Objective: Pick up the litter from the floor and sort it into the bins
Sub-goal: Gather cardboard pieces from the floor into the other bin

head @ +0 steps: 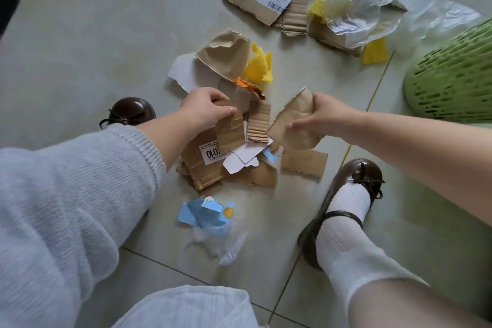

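Head view: left hand (206,106) pinches a cardboard strip (230,128) above the litter pile (213,165) on the floor (80,42); right hand (322,114) clutches a brown paper scrap (291,125). Green basket (455,80) at right.

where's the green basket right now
The green basket sits at the right edge of the head view, on the floor beyond the right hand.

L hand (206,106): you're pinching a cardboard strip (231,128).
R hand (326,117): you're gripping a brown scrap (294,125).
Bin (452,74): green, far right on the floor (80,48).
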Demonstrator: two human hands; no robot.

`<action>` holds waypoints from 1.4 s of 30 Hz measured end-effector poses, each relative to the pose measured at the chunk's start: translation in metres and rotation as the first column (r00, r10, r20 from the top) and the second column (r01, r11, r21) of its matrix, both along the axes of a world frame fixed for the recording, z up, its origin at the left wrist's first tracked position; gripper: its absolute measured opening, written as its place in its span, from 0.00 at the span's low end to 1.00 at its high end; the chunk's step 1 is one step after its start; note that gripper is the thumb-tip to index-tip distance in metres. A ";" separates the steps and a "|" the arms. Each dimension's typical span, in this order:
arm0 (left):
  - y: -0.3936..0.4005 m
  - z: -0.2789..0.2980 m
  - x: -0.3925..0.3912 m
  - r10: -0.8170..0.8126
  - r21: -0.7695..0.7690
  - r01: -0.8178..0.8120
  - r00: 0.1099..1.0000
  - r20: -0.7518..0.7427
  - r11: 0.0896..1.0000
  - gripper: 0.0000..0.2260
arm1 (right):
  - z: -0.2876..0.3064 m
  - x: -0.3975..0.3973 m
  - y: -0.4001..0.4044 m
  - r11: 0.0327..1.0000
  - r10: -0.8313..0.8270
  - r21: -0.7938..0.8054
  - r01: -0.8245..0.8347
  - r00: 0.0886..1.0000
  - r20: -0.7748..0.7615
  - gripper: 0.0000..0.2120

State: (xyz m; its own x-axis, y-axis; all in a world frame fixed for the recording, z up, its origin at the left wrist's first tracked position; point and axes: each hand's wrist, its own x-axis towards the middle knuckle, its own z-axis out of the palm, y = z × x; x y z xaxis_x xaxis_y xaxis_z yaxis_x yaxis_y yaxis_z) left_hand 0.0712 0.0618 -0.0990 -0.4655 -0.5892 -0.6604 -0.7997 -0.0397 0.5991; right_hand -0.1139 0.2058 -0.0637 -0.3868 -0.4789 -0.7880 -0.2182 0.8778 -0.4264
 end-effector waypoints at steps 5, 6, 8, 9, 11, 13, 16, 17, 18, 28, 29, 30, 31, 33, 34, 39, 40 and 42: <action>-0.026 0.016 0.011 -0.232 0.222 0.212 0.971 0.063 0.952 0.07 | -0.024 0.041 -0.007 0.999 0.034 0.039 -0.033 0.999 -0.017 0.27; -0.028 0.016 0.016 -0.258 0.226 0.237 0.964 0.065 0.945 0.07 | -0.029 0.050 -0.006 0.999 0.033 0.033 -0.032 0.999 -0.036 0.29; -0.023 0.013 0.026 -0.349 0.182 0.328 0.931 0.104 0.927 0.08 | -0.037 0.067 -0.003 0.999 0.023 0.040 -0.020 0.996 -0.081 0.32; -0.016 0.009 0.031 -0.386 0.136 0.368 0.913 0.135 0.920 0.09 | -0.039 0.074 -0.001 0.998 0.042 0.053 -0.036 0.993 -0.113 0.30; 0.003 -0.001 0.040 -0.399 -0.011 0.406 0.901 0.172 0.914 0.12 | -0.040 0.081 -0.002 0.991 0.120 0.086 -0.106 0.976 -0.179 0.27; 0.021 -0.008 0.048 -0.364 -0.135 0.400 0.903 0.229 0.907 0.13 | -0.041 0.085 -0.005 0.983 0.169 0.101 -0.150 0.960 -0.221 0.27; 0.042 -0.016 0.059 -0.284 -0.244 0.390 0.882 0.376 0.888 0.15 | -0.040 0.090 -0.010 0.976 0.210 0.106 -0.188 0.941 -0.266 0.27; 0.046 -0.018 0.062 -0.263 -0.279 0.387 0.881 0.393 0.879 0.15 | -0.040 0.091 -0.011 0.974 0.223 0.105 -0.201 0.932 -0.286 0.27; 0.050 -0.019 0.064 -0.247 -0.308 0.380 0.886 0.393 0.873 0.14 | -0.040 0.093 -0.011 0.972 0.233 0.097 -0.213 0.923 -0.307 0.26; 0.034 -0.013 0.065 -0.100 0.027 0.098 0.984 0.145 0.995 0.17 | -0.037 0.078 -0.016 0.976 0.188 -0.086 -0.198 0.976 -0.112 0.16; 0.029 -0.011 0.064 -0.087 0.067 0.079 0.989 0.123 0.995 0.15 | -0.034 0.072 -0.014 0.981 0.164 -0.102 -0.168 0.986 -0.044 0.16; 0.025 -0.008 0.063 -0.054 0.121 0.043 0.995 0.089 0.992 0.13 | -0.030 0.064 -0.010 0.983 0.150 -0.104 -0.149 0.989 0.003 0.16; 0.020 -0.005 0.063 -0.007 0.186 -0.003 0.999 0.054 0.982 0.11 | -0.025 0.055 -0.005 0.983 0.158 -0.095 -0.156 0.987 0.020 0.15; 0.012 0.001 0.063 0.077 0.308 -0.076 0.997 0.011 0.948 0.10 | -0.017 0.035 0.010 0.976 0.218 -0.030 -0.217 0.976 0.022 0.12; 0.009 0.003 0.064 0.096 0.352 -0.089 0.995 -0.002 0.932 0.10 | -0.015 0.024 0.019 0.969 0.246 0.022 -0.247 0.969 0.028 0.10; -0.005 0.010 0.069 0.260 0.497 -0.171 0.959 -0.115 0.851 0.07 | -0.022 0.005 0.066 0.856 0.508 0.196 -0.478 0.849 -0.149 0.14; -0.007 0.010 0.070 0.292 0.502 -0.191 0.947 -0.130 0.843 0.07 | -0.024 0.008 0.073 0.862 0.505 0.174 -0.477 0.839 -0.203 0.16; -0.010 0.008 0.073 0.349 0.509 -0.236 0.927 -0.138 0.828 0.07 | -0.027 0.017 0.080 0.884 0.467 0.117 -0.453 0.839 -0.280 0.15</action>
State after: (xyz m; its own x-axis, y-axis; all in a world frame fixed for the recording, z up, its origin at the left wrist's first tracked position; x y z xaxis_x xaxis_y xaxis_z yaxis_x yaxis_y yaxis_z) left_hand 0.1447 0.0515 -0.0908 -0.4852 -0.3603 -0.7967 -0.5574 -0.5746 0.5993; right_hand -0.0974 0.2860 -0.0909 -0.3458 -0.6267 -0.6984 -0.7096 0.6616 -0.2424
